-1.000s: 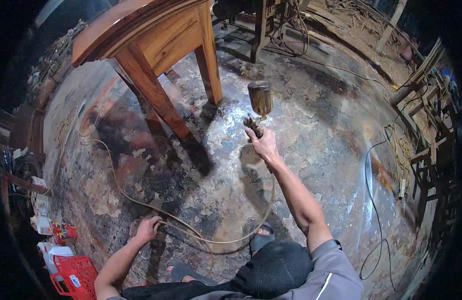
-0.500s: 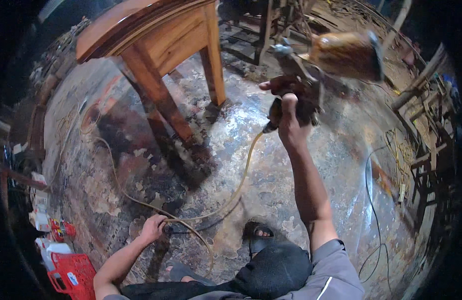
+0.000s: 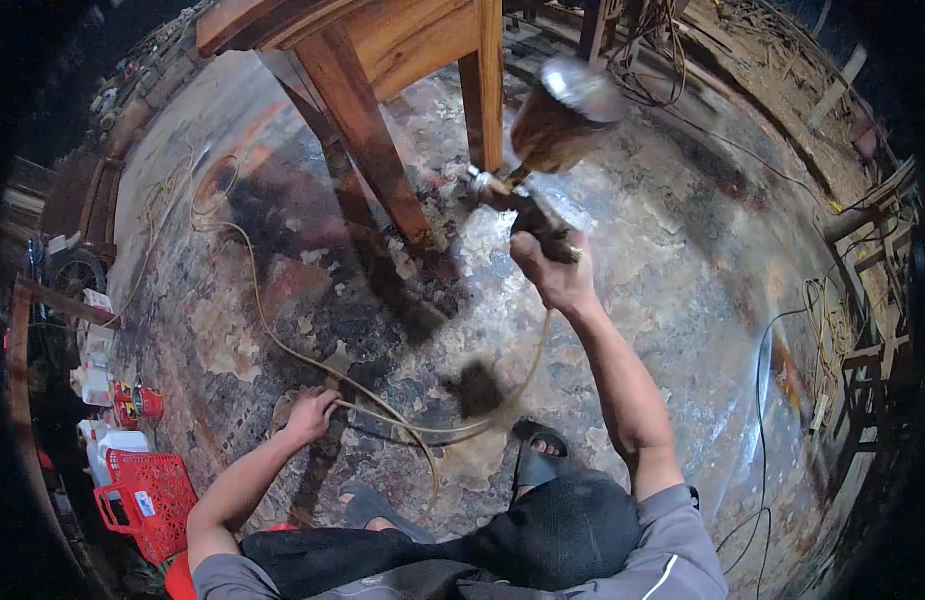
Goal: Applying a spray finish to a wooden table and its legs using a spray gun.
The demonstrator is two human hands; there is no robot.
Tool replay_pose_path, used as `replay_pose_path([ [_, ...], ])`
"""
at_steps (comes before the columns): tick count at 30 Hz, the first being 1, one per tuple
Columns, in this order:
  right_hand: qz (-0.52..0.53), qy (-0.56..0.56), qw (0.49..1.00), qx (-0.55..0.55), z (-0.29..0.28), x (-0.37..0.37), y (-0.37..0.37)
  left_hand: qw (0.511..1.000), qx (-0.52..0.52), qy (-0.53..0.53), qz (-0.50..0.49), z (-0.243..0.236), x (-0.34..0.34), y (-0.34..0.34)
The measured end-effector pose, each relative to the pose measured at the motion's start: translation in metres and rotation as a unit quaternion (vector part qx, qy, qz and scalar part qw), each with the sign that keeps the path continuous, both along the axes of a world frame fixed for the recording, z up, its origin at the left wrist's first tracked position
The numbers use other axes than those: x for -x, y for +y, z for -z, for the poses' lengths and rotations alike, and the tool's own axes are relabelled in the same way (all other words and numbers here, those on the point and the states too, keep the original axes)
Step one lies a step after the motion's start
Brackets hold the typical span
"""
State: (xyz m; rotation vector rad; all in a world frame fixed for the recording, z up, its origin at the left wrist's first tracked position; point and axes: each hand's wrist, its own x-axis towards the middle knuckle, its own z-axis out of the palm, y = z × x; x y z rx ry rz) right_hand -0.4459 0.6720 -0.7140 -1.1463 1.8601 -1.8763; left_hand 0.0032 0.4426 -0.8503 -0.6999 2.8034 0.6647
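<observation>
My right hand [image 3: 561, 272] grips a spray gun [image 3: 528, 205] with a brownish cup [image 3: 561, 125] on top, its lid blurred by motion. The gun's nozzle points left, close to the leg of a varnished wooden table [image 3: 368, 130]. From beneath that hand a yellowish air hose [image 3: 463, 430] drops and loops across the floor to the left. Low at the left, my left hand [image 3: 311, 412] is closed on the hose. Its fingertips show only in part.
A red plastic basket [image 3: 158, 505], white jugs [image 3: 113, 440] and a red can [image 3: 138, 400] stand at the left. Coiled cord [image 3: 823, 330] and scrap wood [image 3: 873, 300] line the right side. The floor [image 3: 643, 230] is stained and peeling. My sandaled feet [image 3: 543, 455] are below.
My right hand has lowered and swung left with the spray gun, turning its nozzle toward the table leg. The view has shifted slightly. My left hand still holds the hose.
</observation>
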Motion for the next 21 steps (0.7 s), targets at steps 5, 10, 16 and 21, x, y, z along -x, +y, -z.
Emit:
replay_pose_path([
  [5, 0.023, 0.038, 0.98, -0.192, 0.067, 0.001, 0.004, 1.0, -0.015, 0.016, 0.018, -0.009, 0.006, 0.009],
  [10, 0.007, 0.039, 0.961, -0.274, 0.115, -0.028, 0.003, 0.999, -0.009, -0.024, 0.035, -0.009, 0.009, 0.009],
  [16, 0.042, 0.054, 0.981, -0.181, 0.107, -0.076, -0.009, 0.999, -0.021, -0.011, 0.031, 0.002, 0.0, 0.004],
  [21, 0.071, 0.127, 0.989, 0.015, 0.061, -0.1, -0.004, 0.999, 0.015, -0.013, 0.026, 0.004, -0.019, -0.002],
])
